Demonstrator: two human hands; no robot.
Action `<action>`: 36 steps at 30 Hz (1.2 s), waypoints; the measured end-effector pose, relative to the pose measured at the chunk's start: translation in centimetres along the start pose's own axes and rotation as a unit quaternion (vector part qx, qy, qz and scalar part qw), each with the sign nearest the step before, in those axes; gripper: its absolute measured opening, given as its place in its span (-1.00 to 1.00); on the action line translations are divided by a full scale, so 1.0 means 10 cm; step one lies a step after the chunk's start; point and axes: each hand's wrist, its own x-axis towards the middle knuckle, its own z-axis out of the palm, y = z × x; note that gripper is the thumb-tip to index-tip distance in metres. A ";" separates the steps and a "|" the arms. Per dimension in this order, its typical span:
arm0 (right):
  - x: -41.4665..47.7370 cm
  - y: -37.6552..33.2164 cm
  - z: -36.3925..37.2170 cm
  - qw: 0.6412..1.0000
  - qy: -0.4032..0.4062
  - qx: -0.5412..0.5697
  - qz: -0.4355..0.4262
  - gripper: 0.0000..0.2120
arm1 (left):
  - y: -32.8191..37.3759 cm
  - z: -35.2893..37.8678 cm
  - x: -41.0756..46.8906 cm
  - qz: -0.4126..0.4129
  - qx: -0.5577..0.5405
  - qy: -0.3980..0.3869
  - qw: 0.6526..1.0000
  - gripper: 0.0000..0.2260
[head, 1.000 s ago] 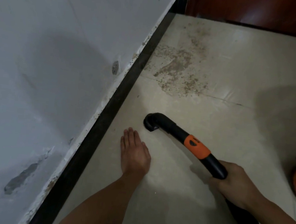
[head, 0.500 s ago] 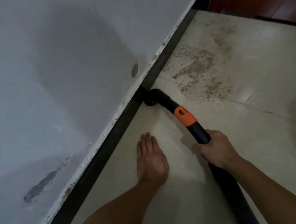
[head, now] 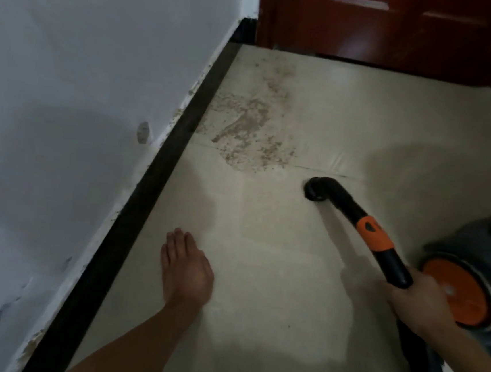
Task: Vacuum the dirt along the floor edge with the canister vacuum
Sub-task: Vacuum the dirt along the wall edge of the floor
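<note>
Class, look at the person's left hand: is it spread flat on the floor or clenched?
Spread flat. The left hand lies palm down on the floor tile, fingers straight, holding nothing.

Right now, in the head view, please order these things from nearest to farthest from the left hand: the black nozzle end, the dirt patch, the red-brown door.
From the left hand, flat on the tile:
1. Black nozzle end, ahead and to the right, on the floor.
2. Dirt patch, farther ahead, beside the black baseboard.
3. Red-brown door, at the far end of the floor.
</note>
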 end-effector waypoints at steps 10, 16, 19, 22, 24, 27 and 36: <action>0.46 -0.04 0.00 0.987 0.038 0.133 0.076 -0.89 | 0.48 -0.10 0.85 0.041 -0.005 -0.020 0.999 -0.52; 0.64 -0.24 0.02 0.997 -0.062 0.051 -0.002 -0.83 | 0.60 0.07 1.48 -0.089 -0.049 0.052 0.994 -0.56; 0.82 -0.38 0.05 0.997 -0.022 0.074 0.027 -0.87 | 0.59 0.24 1.52 -0.081 -0.051 0.089 0.991 -0.56; 0.96 -0.58 0.11 0.992 -0.056 0.103 0.051 -0.90 | 0.59 0.29 1.54 -0.094 -0.060 0.086 0.990 -0.54; 0.93 -0.68 0.11 0.987 -0.109 0.103 0.057 -0.86 | 0.59 0.28 1.52 -0.095 -0.061 0.072 0.991 -0.53; 0.87 -0.79 0.05 0.985 -0.139 0.088 0.053 -0.79 | 0.62 0.26 1.54 -0.099 -0.057 0.066 0.991 -0.55; 0.86 -0.92 0.23 0.988 -0.149 0.015 0.027 -0.76 | 0.64 0.22 1.52 -0.106 -0.053 0.056 0.991 -0.53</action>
